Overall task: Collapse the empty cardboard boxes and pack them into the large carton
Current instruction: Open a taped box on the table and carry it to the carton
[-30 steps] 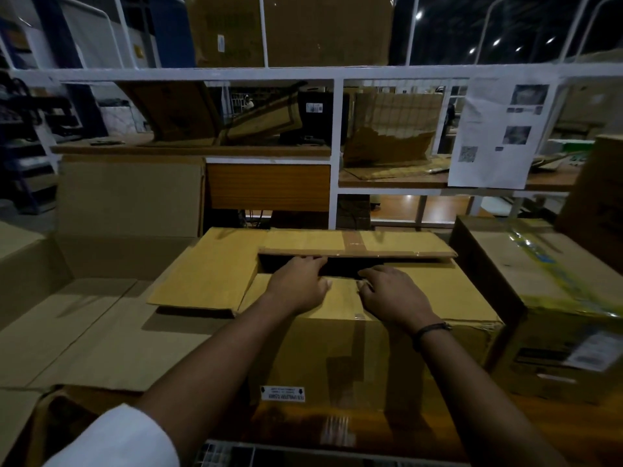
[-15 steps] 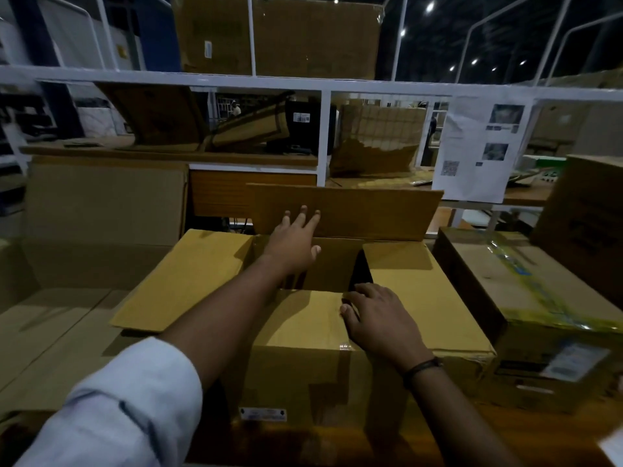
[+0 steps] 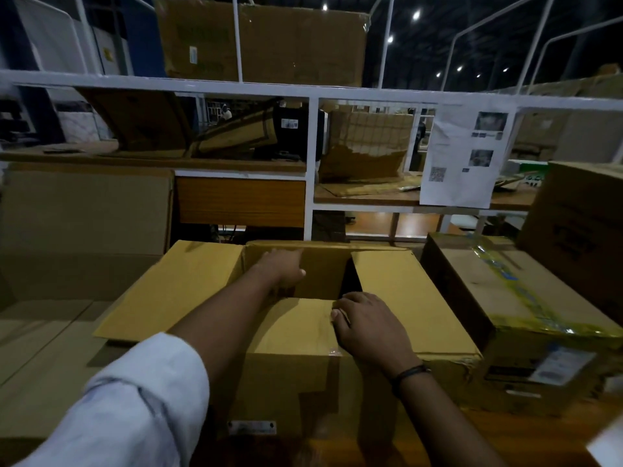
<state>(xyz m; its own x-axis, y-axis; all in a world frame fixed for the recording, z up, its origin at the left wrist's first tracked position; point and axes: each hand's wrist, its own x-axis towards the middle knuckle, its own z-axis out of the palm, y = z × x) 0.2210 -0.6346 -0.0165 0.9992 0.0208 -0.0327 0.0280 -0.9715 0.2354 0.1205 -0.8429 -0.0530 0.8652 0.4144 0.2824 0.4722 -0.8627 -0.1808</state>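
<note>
A brown cardboard box (image 3: 296, 382) stands on the bench in front of me with its top open. Its left flap (image 3: 175, 291) and right flap (image 3: 408, 298) are spread outward. My left hand (image 3: 281, 267) reaches across the opening, fingers stretched out against the far flap, which is pushed back. My right hand (image 3: 367, 326) rests on the near flap (image 3: 296, 325), fingers curled over its inner edge. The large carton (image 3: 84, 214) lies open at the left, its back wall upright and its flaps spread flat.
A taped box with a label (image 3: 512, 318) sits close on the right, and another carton (image 3: 580, 230) behind it. A white shelf frame (image 3: 312, 163) with cardboard sheets and a hanging printed paper (image 3: 465, 156) rises behind the bench.
The far flap went from lying shut to upright, then back beyond the opening. My left hand moved forward with it. My right hand stayed on the near flap.
</note>
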